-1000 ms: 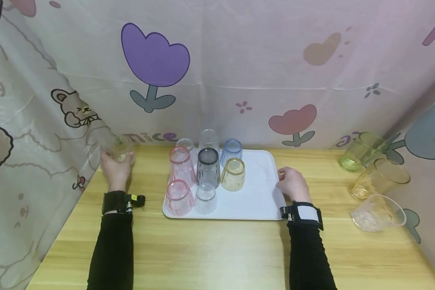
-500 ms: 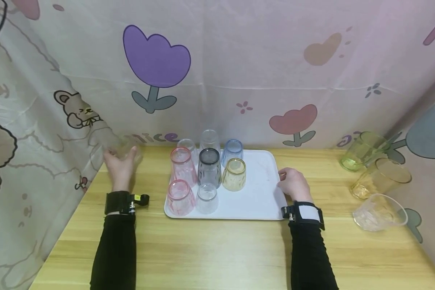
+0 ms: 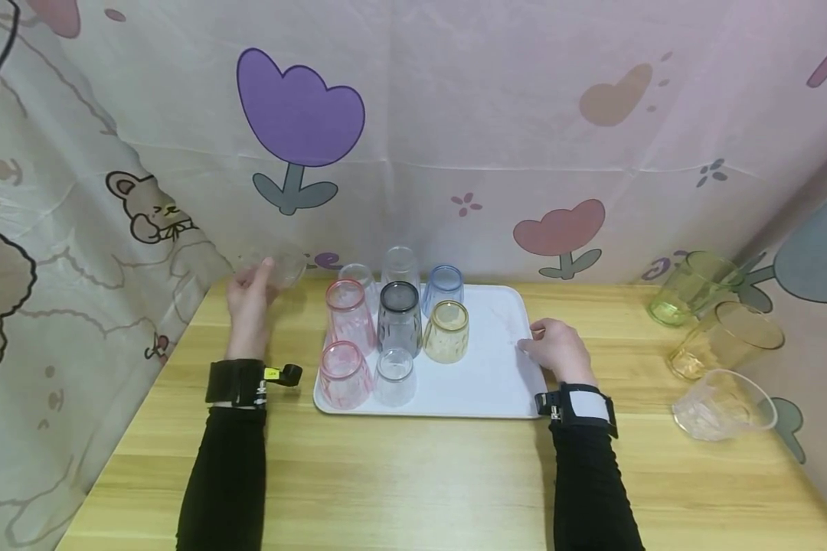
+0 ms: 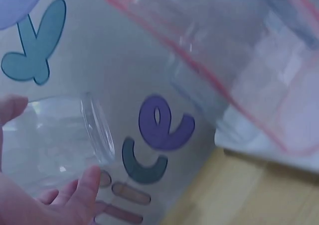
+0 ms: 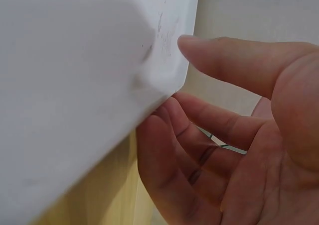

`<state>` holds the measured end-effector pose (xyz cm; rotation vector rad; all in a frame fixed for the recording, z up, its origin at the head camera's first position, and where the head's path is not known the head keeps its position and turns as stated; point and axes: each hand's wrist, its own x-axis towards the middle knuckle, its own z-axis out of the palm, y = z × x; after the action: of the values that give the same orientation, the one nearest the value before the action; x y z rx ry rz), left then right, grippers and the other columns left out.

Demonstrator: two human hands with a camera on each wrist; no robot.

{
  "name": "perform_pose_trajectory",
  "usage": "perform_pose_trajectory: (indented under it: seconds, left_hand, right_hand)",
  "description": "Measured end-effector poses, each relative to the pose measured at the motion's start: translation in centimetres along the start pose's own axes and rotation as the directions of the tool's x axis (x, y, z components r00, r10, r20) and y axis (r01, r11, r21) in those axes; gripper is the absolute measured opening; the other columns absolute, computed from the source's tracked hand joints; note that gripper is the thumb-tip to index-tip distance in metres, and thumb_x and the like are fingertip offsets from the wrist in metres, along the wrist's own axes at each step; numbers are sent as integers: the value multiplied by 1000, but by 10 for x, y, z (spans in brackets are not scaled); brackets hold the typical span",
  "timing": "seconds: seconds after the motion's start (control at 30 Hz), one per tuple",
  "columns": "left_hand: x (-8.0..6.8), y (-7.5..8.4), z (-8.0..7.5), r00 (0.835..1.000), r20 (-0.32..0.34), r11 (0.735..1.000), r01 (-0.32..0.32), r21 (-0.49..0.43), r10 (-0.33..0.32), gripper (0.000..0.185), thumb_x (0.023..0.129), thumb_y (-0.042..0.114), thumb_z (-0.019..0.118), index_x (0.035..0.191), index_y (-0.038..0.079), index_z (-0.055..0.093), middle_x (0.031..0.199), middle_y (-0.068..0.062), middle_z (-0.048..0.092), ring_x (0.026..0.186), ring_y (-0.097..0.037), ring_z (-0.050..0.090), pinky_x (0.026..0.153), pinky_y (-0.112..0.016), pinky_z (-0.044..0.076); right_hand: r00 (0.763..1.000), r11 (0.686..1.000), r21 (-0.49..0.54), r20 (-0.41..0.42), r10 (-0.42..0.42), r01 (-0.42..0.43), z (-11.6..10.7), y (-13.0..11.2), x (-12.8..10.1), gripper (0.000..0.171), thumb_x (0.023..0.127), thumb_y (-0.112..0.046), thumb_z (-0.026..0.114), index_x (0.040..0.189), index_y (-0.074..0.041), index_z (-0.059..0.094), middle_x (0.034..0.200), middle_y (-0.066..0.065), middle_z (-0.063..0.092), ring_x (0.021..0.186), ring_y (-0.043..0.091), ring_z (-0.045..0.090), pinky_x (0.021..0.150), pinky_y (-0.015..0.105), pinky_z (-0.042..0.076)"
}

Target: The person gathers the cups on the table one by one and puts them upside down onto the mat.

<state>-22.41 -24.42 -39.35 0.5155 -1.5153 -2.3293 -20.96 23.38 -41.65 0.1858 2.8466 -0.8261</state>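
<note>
At the back left, my left hand [image 3: 250, 306] holds a clear glass [image 3: 289, 269] off the table near the curtain. In the left wrist view the thumb and fingers lie on either side of this glass [image 4: 47, 140], which is tipped sideways. My right hand [image 3: 558, 350] grips the right edge of a white tray [image 3: 489, 386]; the right wrist view has fingers curled at the tray's edge [image 5: 89, 110] and the thumb above. Upside down on the tray's left and middle stand several glasses, among them a pink glass [image 3: 351, 317], a grey glass [image 3: 400, 317] and a yellow glass [image 3: 446, 337].
A blue glass [image 3: 444, 289] and clear ones stand at the tray's back. On the table's right side are a green glass [image 3: 692, 287], an amber glass [image 3: 720, 340] and a clear tumbler [image 3: 717, 405]. A patterned curtain [image 3: 427, 138] hangs directly behind the table.
My left hand has moved the clear glass rightward and slightly back, toward the tray. The right hand stays at the tray's edge, its thumb now further over the rim.
</note>
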Motion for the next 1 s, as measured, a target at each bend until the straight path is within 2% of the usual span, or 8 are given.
perform_pose_trajectory:
  seconds: [0.23,0.33,0.5,0.6,0.7,0.83,0.9,1.0]
  left_hand:
    - [-9,3,12,982,158,990,-88,-112,106,28,101,20,69,122,9,55,125,-5,60,102,-16,64,98,-27,54]
    - [-13,5,17,970,213,983,-87,-164,121,21,102,17,67,117,7,58,121,-5,61,99,-17,63,98,-27,54]
    - [-22,11,25,944,297,978,-91,-187,144,21,103,16,65,122,9,60,120,-5,62,100,-17,63,100,-27,54]
    - [-29,15,29,924,345,973,-93,-212,163,17,103,15,64,120,12,64,116,-3,67,100,-15,65,101,-28,54]
    - [-37,18,36,897,397,965,-104,-241,196,11,103,13,64,112,13,69,110,0,71,99,-14,66,101,-30,53]
    - [-49,20,46,848,471,953,-118,-279,243,7,101,12,65,104,15,71,106,0,74,101,-15,67,101,-31,52]
    - [-54,21,51,831,501,954,-110,-280,243,5,99,13,68,104,14,70,105,-1,74,100,-15,67,100,-30,53]
    - [-63,22,58,819,531,963,-91,-256,218,16,97,16,72,113,15,68,108,-1,73,101,-16,67,95,-28,55]
  right_hand:
    - [1000,1000,1,18,1,-1,-2,0,1,58,99,-34,66,140,6,55,128,29,65,108,40,65,85,50,52]
    - [1000,1000,8,6,-7,7,-3,-2,0,60,99,-35,66,141,7,55,127,29,65,106,39,66,85,50,53]
    - [995,996,64,-82,-57,62,-6,-8,-3,59,99,-35,67,142,5,55,123,26,67,102,37,65,81,45,53]
    - [979,981,141,-175,-107,133,-7,-18,-7,56,99,-34,68,141,2,59,119,21,68,99,34,65,79,40,51]
    - [942,946,218,-290,-171,239,-6,-33,-12,49,98,-30,71,137,-1,63,116,18,69,100,33,67,78,36,51]
    - [861,868,278,-431,-269,410,-2,-55,-21,41,95,-24,77,128,-2,67,113,15,70,100,32,69,77,27,53]
    - [816,813,303,-480,-321,498,-1,-67,-27,40,93,-19,79,127,-1,67,114,15,69,100,31,69,76,20,53]
    - [752,715,339,-530,-393,612,1,-82,-36,42,91,-12,81,129,-1,66,117,16,67,102,31,69,76,13,53]
